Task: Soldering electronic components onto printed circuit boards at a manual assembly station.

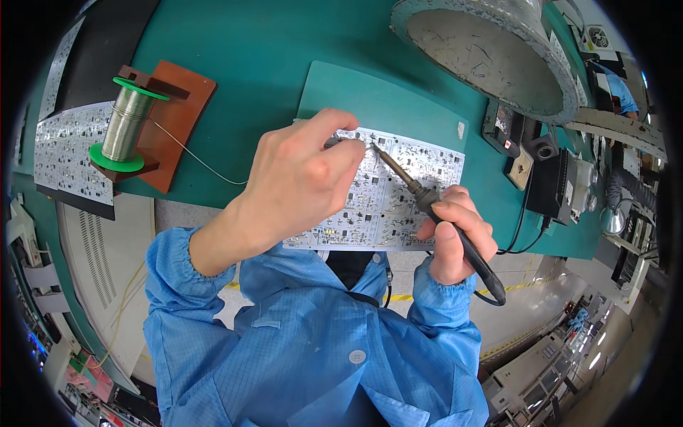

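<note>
1. The right hand (pixel 455 235) grips the soldering iron (pixel 427 203), its tip touching the white circuit board (pixel 398 192) on the green mat (pixel 384 99).
2. The left hand (pixel 299 178) pinches solder wire (pixel 199 160) from the spool (pixel 126 121) at the tip.
3. Judging by this, one joint is underway; how many remain, I cannot tell.

We see everything through one wide fisheye view worn on the head, facing steeply down and close over the green desk (pixel 235 43). Straight edges bow toward the dark round rim. Our own blue sleeves enter from the lower edge, and the white circuit board (pixel 398 199) sits near the centre.
</note>
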`<state>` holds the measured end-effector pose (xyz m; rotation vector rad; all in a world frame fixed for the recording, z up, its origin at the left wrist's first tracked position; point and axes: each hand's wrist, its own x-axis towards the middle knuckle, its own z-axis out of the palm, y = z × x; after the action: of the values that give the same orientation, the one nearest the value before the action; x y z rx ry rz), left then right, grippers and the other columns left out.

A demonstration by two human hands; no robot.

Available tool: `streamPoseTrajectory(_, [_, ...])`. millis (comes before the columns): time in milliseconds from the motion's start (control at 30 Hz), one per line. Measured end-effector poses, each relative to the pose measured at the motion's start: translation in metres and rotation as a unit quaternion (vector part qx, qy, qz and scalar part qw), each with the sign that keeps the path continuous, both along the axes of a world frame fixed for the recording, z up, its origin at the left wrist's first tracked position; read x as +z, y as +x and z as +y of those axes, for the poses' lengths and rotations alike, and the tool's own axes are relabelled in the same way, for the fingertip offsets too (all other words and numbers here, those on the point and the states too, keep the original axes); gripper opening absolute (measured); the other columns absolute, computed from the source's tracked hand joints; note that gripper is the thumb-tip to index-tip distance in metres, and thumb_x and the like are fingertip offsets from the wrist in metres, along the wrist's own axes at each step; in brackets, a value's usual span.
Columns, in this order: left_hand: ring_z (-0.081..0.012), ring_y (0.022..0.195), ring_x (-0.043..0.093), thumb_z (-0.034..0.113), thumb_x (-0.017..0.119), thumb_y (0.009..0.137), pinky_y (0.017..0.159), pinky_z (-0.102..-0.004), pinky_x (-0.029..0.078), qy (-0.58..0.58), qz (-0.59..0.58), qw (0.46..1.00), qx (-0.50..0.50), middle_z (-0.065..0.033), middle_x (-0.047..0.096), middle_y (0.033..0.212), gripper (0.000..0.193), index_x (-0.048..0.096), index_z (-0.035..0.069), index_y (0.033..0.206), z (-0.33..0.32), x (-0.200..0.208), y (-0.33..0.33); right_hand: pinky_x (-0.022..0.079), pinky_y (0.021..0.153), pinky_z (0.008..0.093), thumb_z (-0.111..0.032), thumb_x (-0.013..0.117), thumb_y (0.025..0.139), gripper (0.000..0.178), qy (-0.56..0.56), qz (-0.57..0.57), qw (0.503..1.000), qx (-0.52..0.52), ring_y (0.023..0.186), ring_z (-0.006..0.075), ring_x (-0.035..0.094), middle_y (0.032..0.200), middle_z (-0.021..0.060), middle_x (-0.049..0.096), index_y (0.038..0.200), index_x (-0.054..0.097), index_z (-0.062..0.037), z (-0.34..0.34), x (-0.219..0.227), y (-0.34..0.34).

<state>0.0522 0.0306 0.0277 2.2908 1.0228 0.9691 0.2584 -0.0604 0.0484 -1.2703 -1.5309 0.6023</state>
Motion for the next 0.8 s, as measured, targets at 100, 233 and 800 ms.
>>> streamPoseTrajectory(100, [-0.0224,0.063,0.061,0.002,0.064,0.069,0.053,-0.0329,0.049,0.002,0.0,1.0,0.002,-0.0098,0.061,0.094,0.006,0.064,0.004,0.074,0.0,0.001,0.0,0.04,0.082,0.0419,-0.024,0.059,0.082,0.027,0.003,0.003,1.0,-0.001,0.055,0.0175,0.054,0.052,0.0066,0.056,0.091,0.064,0.0014,0.0,-0.001,0.001])
streamPoseTrajectory(233, [-0.0186,0.057,0.06,-0.003,0.067,0.071,0.051,-0.0273,0.047,0.002,-0.031,0.999,0.021,-0.01,0.064,0.093,0.009,0.067,0.002,0.08,0.004,0.005,-0.006,0.04,0.083,0.0418,-0.024,0.06,0.082,0.027,0.003,0.001,1.0,-0.006,0.055,0.0173,0.053,0.052,0.0064,0.056,0.091,0.064,0.0014,-0.001,0.0,0.0])
streamPoseTrajectory(800, [-0.0265,0.073,0.06,-0.001,0.063,0.076,0.063,-0.0312,0.049,0.095,0.002,0.987,0.133,-0.012,0.062,0.09,0.015,0.066,0.0,0.091,0.013,0.0,-0.043,0.039,0.098,0.0363,-0.014,0.048,0.093,0.038,0.06,-0.103,0.949,-0.292,0.108,0.0259,0.056,0.113,0.0201,0.06,0.125,0.048,0.0054,-0.008,-0.036,0.067])
